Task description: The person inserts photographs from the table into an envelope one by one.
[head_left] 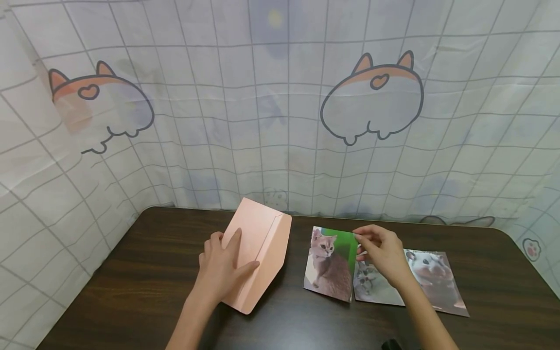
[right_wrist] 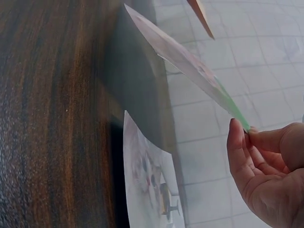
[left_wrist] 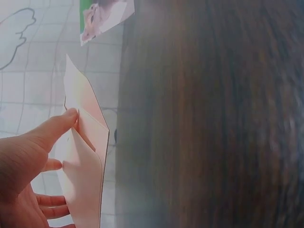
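A pink envelope (head_left: 251, 253), its flap unfolded, tilts beneath my left hand (head_left: 220, 267), which holds it with spread fingers. In the left wrist view the thumb (left_wrist: 61, 123) lies at the envelope's mouth (left_wrist: 88, 135), which gapes a little. My right hand (head_left: 385, 255) pinches the upper right corner of a photo card (head_left: 330, 267) showing a cat against green. In the right wrist view this card (right_wrist: 185, 66) hangs above the table from thumb and fingertip. Below the right wrist lie a kitten photo card (head_left: 372, 287) and a hamster photo card (head_left: 437, 279), partly covered by the arm.
The dark wooden table (head_left: 131, 282) ends at a far edge against a white grid-patterned curtain (head_left: 288, 160). A small black object (head_left: 391, 344) shows at the bottom, beside the right forearm.
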`<state>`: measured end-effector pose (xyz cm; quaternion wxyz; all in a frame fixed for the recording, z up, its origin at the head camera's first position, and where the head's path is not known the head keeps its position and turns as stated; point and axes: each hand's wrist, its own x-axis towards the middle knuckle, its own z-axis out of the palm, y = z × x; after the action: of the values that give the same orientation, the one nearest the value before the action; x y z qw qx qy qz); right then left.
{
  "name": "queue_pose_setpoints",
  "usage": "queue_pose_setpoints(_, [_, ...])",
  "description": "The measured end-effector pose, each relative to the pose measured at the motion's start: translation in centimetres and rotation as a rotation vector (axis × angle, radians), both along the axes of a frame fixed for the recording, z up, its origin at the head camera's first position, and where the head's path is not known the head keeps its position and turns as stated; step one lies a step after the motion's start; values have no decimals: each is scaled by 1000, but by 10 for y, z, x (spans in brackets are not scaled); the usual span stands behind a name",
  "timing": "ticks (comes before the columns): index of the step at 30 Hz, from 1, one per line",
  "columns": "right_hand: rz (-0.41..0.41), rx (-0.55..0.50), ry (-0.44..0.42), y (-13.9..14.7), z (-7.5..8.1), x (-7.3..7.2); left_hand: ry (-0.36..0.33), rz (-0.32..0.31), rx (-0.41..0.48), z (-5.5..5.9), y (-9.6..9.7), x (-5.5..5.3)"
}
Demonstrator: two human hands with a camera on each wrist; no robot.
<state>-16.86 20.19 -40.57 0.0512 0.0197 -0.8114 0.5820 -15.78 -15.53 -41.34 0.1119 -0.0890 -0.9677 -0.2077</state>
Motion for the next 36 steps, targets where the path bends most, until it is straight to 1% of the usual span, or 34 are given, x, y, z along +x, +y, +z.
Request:
queue_pose_setpoints(8, [0, -11, -18, 1, 3, 1, 9, 4, -2, 0, 5, -1])
queue_pose_setpoints(13, [6, -25, -9, 2, 6, 3, 20, 6, 4, -1, 10, -3])
queue_pose_setpoints(18, [0, -30, -4, 2, 8, 4, 10, 15, 18, -1, 15, -4])
queue_pose_setpoints(28, [-8, -63, -24, 4, 9, 7, 46, 15, -6, -4, 25, -5])
queue_pose_setpoints(36, [-8, -100, -51, 6, 9, 9, 50, 20, -18, -6, 29, -6])
